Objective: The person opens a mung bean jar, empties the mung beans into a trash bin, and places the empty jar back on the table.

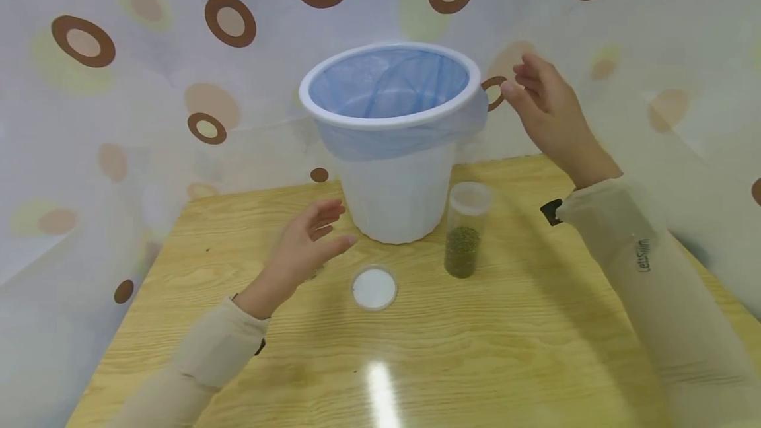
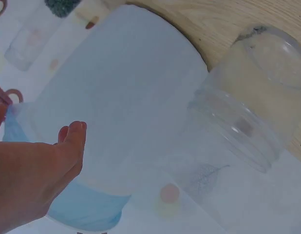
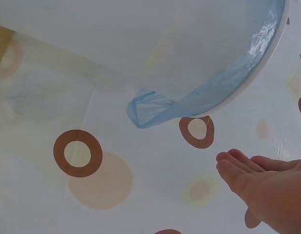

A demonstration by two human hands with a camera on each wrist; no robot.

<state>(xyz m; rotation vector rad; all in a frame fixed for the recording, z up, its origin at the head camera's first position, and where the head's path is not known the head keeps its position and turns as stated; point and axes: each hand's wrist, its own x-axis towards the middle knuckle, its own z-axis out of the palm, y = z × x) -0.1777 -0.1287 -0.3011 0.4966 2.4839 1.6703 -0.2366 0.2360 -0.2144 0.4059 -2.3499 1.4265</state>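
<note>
Nothing is gripped: the left hand (image 1: 303, 246) and the right hand (image 1: 553, 107) both hang in the air, thumbs apart from loosely bent fingers. Between them, on the pale wooden table (image 1: 452, 362), stands an upright white plastic bin (image 1: 395, 200) lined with a thin, translucent blue plastic bag (image 1: 380, 142) folded out over its rim. From the bin's middle in the head view, the left hand is toward eight o'clock, low by the wall; the right is between two and three, beside the rim and apart from it.

At the bin's four-to-five o'clock stands a tall clear cylinder with a pale cap and green filling (image 1: 462, 253); at six lies a flat white disc with a clear rim (image 1: 374, 288). Beside the bin, the left wrist view shows a clear wide-necked jar (image 2: 253, 83).

The bin should be light and fairly stiff, its tapering wall perhaps slippery; the rim at three and nine o'clock looks the surest hold. The bag would be soft and easily torn, best pinched at its bunched bit (image 3: 148, 108), near three o'clock under the rim.
</note>
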